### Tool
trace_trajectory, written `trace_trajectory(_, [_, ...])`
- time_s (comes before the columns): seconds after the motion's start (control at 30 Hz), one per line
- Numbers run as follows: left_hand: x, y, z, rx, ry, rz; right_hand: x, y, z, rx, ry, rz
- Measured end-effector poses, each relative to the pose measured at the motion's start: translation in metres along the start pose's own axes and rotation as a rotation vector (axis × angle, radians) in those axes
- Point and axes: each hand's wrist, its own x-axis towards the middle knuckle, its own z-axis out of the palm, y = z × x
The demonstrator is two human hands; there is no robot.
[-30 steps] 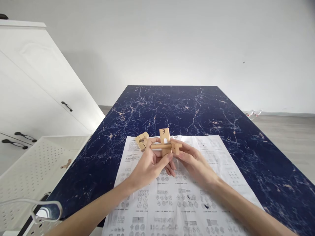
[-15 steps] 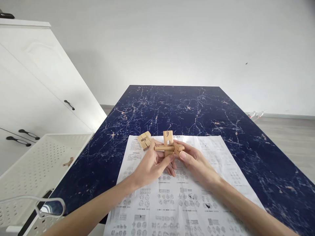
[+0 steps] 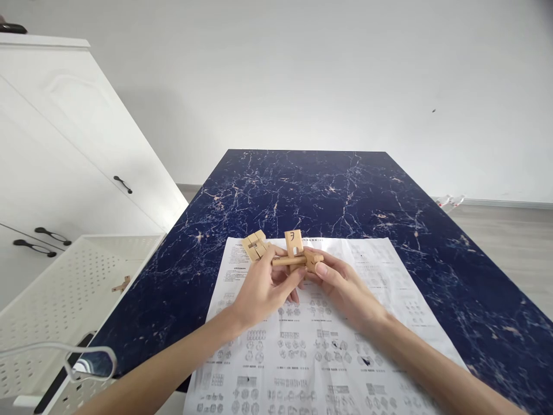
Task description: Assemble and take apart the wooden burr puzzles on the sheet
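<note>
My left hand (image 3: 265, 288) and my right hand (image 3: 343, 282) meet over the upper part of a printed sheet (image 3: 298, 346). Both are closed on a wooden interlocking puzzle (image 3: 294, 245) made of light bars. One notched piece with a dark mark stands up from it, and another bar lies crosswise. My right thumb presses the right end; my left fingers curl below and partly hide it. Beyond my left hand lies a second cluster of wooden blocks (image 3: 256, 244), at the sheet's upper left.
The sheet, covered in small diagrams, lies on a dark blue marbled table (image 3: 302, 190). To the left are a white cabinet (image 3: 78, 144) with black handles and a perforated white surface (image 3: 47, 300) holding a small wooden piece (image 3: 121, 284). A white cable (image 3: 56, 346) loops at lower left.
The upright piece has tilted slightly left, and the crosswise bar's angle has shifted a little. My left fingers have curled in further under the puzzle. Both hands keep their hold.
</note>
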Motion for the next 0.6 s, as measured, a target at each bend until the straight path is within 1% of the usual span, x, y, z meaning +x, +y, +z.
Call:
trace_trajectory(0.07, [0.0,-0.0006,-0.0006,0.072,0.017,0.039,0.0,0.0,0.0013,0.067,0.008,0.024])
trace_trajectory(0.13, [-0.0003,-0.0009,-0.001,0.093,0.009,0.039,-0.0002,-0.0005,0.0025,0.099,0.012,0.034])
trace_trajectory(0.27, [-0.0006,-0.0015,-0.0013,0.013,-0.017,-0.003,-0.0004,-0.0018,0.0045,0.123,-0.005,0.029])
trace_trajectory(0.6, [0.0018,-0.0047,-0.0024,-0.109,-0.019,-0.015,0.001,-0.0034,0.0059,0.073,-0.004,0.003])
